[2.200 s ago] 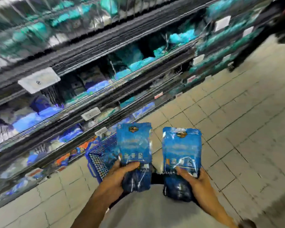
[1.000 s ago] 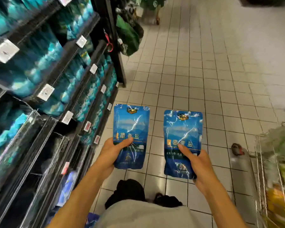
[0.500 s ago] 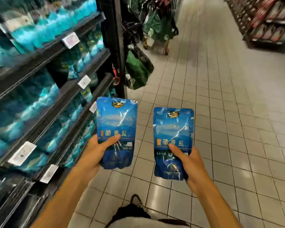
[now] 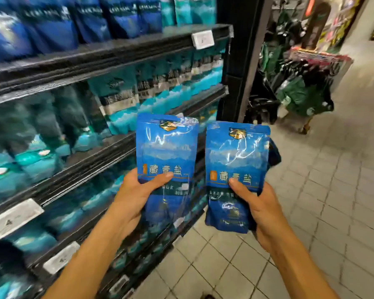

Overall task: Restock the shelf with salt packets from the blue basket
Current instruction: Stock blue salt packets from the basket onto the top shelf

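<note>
Two blue salt packets are held upright side by side in front of me. My left hand [image 4: 136, 195] grips the lower part of the left salt packet [image 4: 167, 152], thumb across its front. My right hand [image 4: 259, 210] grips the right salt packet [image 4: 236, 156] the same way; a second dark blue packet edge [image 4: 273, 152] shows behind it. The black shelf [image 4: 99, 50] stands to my left, its top row filled with dark blue packets [image 4: 52, 24] and the rows below with teal packets [image 4: 121, 104]. The blue basket is out of view.
White price tags [image 4: 203, 39] hang on the shelf rails. A black upright post [image 4: 238, 61] ends the shelving. Beyond it stands a rack with green bags [image 4: 298, 93]. Pale floor tiles [image 4: 333, 212] stretch to the right.
The view has risen and turned toward the shelf. Both hands have lifted the packets higher and closer to the shelf; the basket and my feet have dropped out of sight.
</note>
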`<action>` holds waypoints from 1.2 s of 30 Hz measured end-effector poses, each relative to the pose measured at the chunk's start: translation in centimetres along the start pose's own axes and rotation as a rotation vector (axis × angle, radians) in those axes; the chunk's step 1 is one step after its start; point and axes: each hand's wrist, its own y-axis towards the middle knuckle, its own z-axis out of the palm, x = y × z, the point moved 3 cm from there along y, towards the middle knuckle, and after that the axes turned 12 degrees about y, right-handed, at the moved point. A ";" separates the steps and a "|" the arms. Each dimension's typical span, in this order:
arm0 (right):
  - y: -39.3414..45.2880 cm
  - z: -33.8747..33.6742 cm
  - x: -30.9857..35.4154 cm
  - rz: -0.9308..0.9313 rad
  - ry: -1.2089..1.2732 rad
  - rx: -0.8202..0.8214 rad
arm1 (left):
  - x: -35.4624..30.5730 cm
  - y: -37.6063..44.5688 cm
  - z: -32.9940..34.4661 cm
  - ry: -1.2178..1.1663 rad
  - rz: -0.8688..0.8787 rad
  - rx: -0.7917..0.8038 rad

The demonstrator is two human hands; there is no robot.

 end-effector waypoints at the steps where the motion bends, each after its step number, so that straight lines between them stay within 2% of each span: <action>1: 2.6 1.0 0.3 -0.003 0.000 0.060 | -1.0 0.9 -0.5 -0.014 0.025 -0.050; 9: 15.5 14.0 3.3 0.029 0.026 0.561 | -9.1 3.1 -6.9 -0.038 0.198 -0.436; 16: 17.7 30.2 5.7 0.015 0.151 0.946 | -18.3 -0.4 -15.4 0.087 0.444 -0.691; 19: 17.6 36.2 7.8 -0.030 0.189 1.055 | -22.8 -1.8 -18.6 0.164 0.501 -0.769; 24: 19.2 43.2 9.7 -0.090 0.147 1.105 | -27.5 0.7 -21.6 0.190 0.535 -0.820; 30: 21.6 45.0 7.6 -0.268 -0.027 1.053 | -25.7 5.4 -22.4 0.283 0.460 -0.882; 32: 22.6 44.5 7.8 -0.402 -0.119 1.034 | -25.7 5.3 -22.8 0.461 0.441 -0.928; 36: 23.4 43.7 8.0 -0.572 -0.327 1.055 | -26.2 3.2 -22.5 1.051 0.259 -1.110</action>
